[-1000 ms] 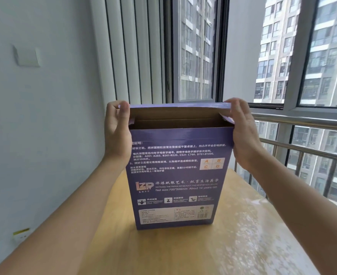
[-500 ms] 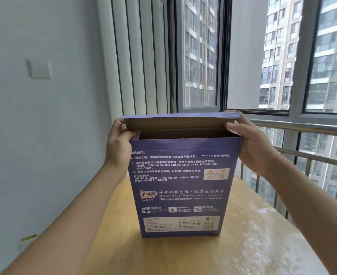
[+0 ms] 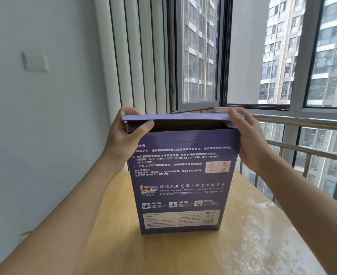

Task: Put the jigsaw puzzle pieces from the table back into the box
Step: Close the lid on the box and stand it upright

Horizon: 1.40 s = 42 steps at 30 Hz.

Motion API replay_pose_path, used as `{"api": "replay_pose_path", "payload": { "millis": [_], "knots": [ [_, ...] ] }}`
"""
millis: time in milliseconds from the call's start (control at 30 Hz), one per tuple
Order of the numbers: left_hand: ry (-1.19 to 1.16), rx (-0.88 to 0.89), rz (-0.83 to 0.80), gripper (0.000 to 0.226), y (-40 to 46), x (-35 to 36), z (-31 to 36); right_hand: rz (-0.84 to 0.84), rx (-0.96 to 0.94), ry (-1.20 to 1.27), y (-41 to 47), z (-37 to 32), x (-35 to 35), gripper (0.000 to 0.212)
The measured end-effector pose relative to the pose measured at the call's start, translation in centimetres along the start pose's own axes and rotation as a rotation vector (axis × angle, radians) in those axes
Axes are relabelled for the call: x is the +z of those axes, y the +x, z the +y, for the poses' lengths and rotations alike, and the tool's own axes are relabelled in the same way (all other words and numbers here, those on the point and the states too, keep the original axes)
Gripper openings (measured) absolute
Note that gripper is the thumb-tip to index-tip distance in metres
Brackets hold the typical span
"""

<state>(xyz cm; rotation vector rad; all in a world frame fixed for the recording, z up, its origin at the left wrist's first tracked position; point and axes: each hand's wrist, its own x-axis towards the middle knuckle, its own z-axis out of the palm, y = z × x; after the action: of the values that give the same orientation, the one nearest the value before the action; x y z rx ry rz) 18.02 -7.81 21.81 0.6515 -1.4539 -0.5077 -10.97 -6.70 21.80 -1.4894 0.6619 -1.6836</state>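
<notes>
1. Head view, centre of the frame: purple jigsaw puzzle box standing upright on the wooden table, printed back panel facing the camera, white Chinese text and an LZP logo legible.
2. Top flap lying nearly level over the opening, a dark gap showing beneath it along the front edge.
3. Left hand at the box's upper left corner, gripping the flap's end: fingers curled over the top, thumb pressed underneath by the side tab.
4. Right hand at the upper right corner, gripping likewise, fingers bent over the flap's end, palm against the box's side.
5. No loose puzzle pieces visible on the tabletop; box interior too dark to read.
6. Upper left: white wall switch on the grey wall. Behind the box: vertical blinds, open window. Right side: metal railing, apartment towers beyond.
</notes>
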Motion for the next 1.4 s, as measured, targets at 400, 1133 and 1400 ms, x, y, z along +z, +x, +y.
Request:
{"api": "replay_pose_path", "payload": {
  "millis": [400,1133,1400],
  "knots": [
    [-0.033,0.059,0.188,0.012,-0.2,1.0,-1.6,-0.023,-0.045,-0.014,0.5,0.7,-0.6,0.021],
    [-0.227,-0.115,0.180,0.009,1.9,0.5,-3.1,0.382,-0.372,-0.477,1.9,3.6,-0.4,0.015],
    [-0.202,-0.073,0.196,0.010,1.8,0.8,-3.0,0.227,-0.238,-0.310,2.6,1.4,-1.8,0.021]
  ]
}}
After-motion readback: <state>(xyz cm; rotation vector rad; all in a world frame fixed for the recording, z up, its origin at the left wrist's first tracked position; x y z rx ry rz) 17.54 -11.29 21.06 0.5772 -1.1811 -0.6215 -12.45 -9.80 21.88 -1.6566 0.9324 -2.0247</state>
